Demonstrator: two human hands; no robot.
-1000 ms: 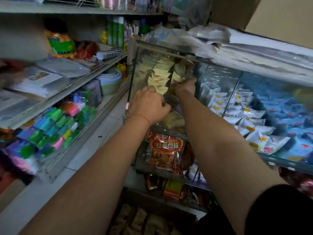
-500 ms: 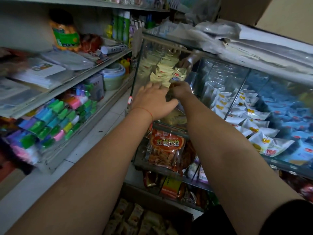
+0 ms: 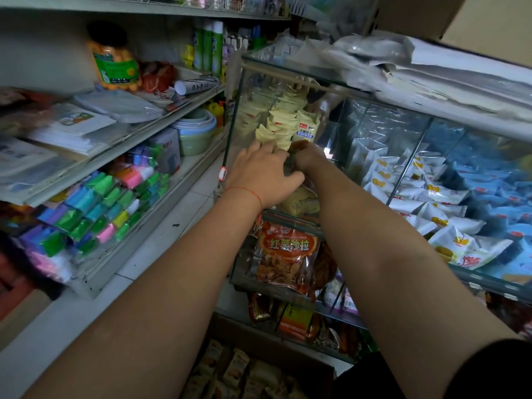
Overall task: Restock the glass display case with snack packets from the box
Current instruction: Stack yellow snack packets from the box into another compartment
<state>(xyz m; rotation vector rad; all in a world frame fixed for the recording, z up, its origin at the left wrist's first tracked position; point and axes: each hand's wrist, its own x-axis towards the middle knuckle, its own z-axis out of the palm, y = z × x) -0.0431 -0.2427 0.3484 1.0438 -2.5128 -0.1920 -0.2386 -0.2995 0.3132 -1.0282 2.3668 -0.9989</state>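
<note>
head view: left hand [image 3: 263, 175] and right hand [image 3: 306, 156] reach together into the end compartment of the glass case [image 3: 236, 116], probably to settle packets into the row. left fingers lie spread and fairly straight over the front packets; right fingers curl round a dark packet [image 3: 299, 146]. pale yellow packets [image 3: 280, 122] stand on edge in a leaning row, faces toward the glass. box [image 3: 244, 375] of snack packets sits low, below the arms.

Snack packets [image 3: 283, 122] inside glass display case [image 3: 288, 69], box [image 3: 250, 375] below, shelves [image 3: 115, 151] left.
</note>
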